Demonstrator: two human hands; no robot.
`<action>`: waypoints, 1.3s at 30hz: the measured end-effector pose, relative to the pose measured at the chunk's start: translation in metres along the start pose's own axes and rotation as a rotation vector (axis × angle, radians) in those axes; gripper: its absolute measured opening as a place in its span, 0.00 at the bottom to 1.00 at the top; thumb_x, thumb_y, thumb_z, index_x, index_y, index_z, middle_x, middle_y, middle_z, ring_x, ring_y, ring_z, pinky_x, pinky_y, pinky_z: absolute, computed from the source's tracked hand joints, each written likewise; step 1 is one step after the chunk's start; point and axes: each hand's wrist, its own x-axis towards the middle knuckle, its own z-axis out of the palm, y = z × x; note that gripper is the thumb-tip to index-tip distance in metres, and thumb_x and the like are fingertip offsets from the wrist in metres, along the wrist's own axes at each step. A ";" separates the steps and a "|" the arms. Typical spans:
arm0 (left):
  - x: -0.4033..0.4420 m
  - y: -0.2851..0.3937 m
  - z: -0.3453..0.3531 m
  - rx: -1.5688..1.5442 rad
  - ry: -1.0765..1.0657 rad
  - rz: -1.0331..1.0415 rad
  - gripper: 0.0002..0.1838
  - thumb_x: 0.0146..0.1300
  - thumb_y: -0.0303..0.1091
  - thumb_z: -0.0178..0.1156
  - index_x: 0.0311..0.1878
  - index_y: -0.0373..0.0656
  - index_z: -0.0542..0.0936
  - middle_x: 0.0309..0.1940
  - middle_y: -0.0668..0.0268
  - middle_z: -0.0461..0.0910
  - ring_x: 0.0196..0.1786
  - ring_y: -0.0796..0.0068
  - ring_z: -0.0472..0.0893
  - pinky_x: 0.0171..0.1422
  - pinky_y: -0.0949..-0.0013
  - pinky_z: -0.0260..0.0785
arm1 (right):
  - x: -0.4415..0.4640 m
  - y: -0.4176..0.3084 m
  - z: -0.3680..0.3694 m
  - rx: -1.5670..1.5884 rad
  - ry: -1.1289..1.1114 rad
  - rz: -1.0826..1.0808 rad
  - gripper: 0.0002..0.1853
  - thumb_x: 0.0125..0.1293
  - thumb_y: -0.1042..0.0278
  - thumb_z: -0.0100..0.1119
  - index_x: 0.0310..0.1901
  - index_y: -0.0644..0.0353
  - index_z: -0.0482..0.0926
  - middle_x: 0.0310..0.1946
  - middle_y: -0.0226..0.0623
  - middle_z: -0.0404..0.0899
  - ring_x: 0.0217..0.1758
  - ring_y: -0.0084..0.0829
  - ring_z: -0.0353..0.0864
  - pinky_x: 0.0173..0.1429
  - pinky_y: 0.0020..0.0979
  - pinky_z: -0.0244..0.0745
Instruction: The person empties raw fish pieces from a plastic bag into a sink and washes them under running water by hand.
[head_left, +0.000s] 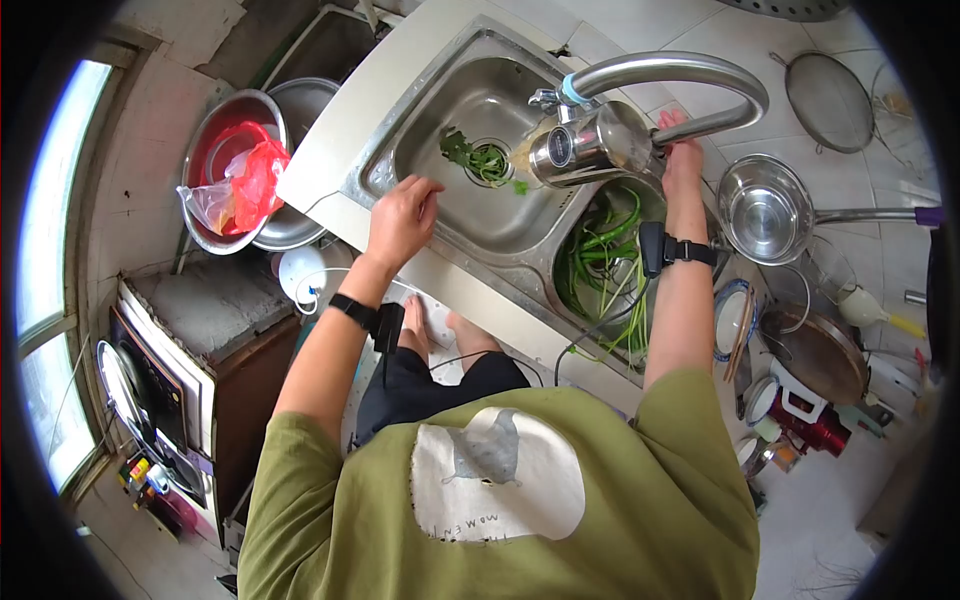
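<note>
My left hand [404, 218] is over the near rim of the steel sink's left basin [470, 90], its fingers curled in with nothing visible in them. Green leaves [478, 160] lie around that basin's drain. At the far side, my right hand [682, 150] is at the end of the faucet [600, 140], a thick steel cylinder with a curved spout. Its fingers bend around the faucet's end, partly hidden behind the spout. Below my right forearm, the smaller right basin holds long green peppers [608, 238] and green stalks [632, 310], some hanging over its near edge.
To the left, a steel bowl [195, 165] holds red and clear plastic bags [258, 185]. On the right are a saucepan [765, 210], a round strainer [828, 100], a brown pan [815, 350] and a red appliance [810, 425]. A cable [600, 325] crosses the counter's front edge.
</note>
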 end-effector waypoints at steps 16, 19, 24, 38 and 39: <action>0.027 -0.021 0.008 0.192 -0.037 0.203 0.10 0.59 0.40 0.65 0.36 0.44 0.84 0.30 0.64 0.82 0.36 0.61 0.83 0.46 0.60 0.73 | -0.168 -0.052 0.148 -0.185 -0.347 -0.478 0.18 0.77 0.52 0.60 0.49 0.62 0.77 0.37 0.29 0.79 0.33 0.17 0.72 0.40 0.24 0.70; 0.026 -0.024 0.006 0.188 -0.047 0.204 0.10 0.58 0.41 0.65 0.36 0.44 0.84 0.31 0.64 0.82 0.37 0.60 0.83 0.46 0.59 0.73 | -0.138 -0.053 0.187 -0.164 -0.243 -0.450 0.18 0.79 0.51 0.57 0.46 0.62 0.76 0.34 0.30 0.78 0.32 0.18 0.73 0.39 0.24 0.70; 0.028 -0.030 0.006 0.189 -0.069 0.223 0.13 0.60 0.44 0.63 0.34 0.43 0.83 0.32 0.61 0.81 0.40 0.59 0.83 0.49 0.57 0.72 | -0.079 0.046 0.168 -0.174 -0.262 -0.243 0.18 0.81 0.52 0.48 0.50 0.60 0.76 0.33 0.35 0.80 0.34 0.26 0.77 0.42 0.29 0.73; 0.017 -0.096 -0.102 -0.225 0.540 0.006 0.11 0.57 0.22 0.62 0.43 0.41 0.85 0.33 0.61 0.82 0.35 0.63 0.83 0.43 0.63 0.76 | -0.056 0.120 0.085 -0.928 -0.069 -0.311 0.19 0.66 0.58 0.64 0.55 0.56 0.76 0.42 0.42 0.88 0.44 0.37 0.87 0.52 0.38 0.79; 0.017 -0.120 -0.126 -0.128 0.690 -0.031 0.11 0.57 0.23 0.62 0.44 0.42 0.84 0.34 0.60 0.82 0.36 0.59 0.83 0.45 0.60 0.76 | -0.075 0.094 0.076 -0.824 -0.056 -0.336 0.21 0.66 0.57 0.65 0.56 0.57 0.76 0.43 0.41 0.88 0.44 0.34 0.87 0.51 0.37 0.80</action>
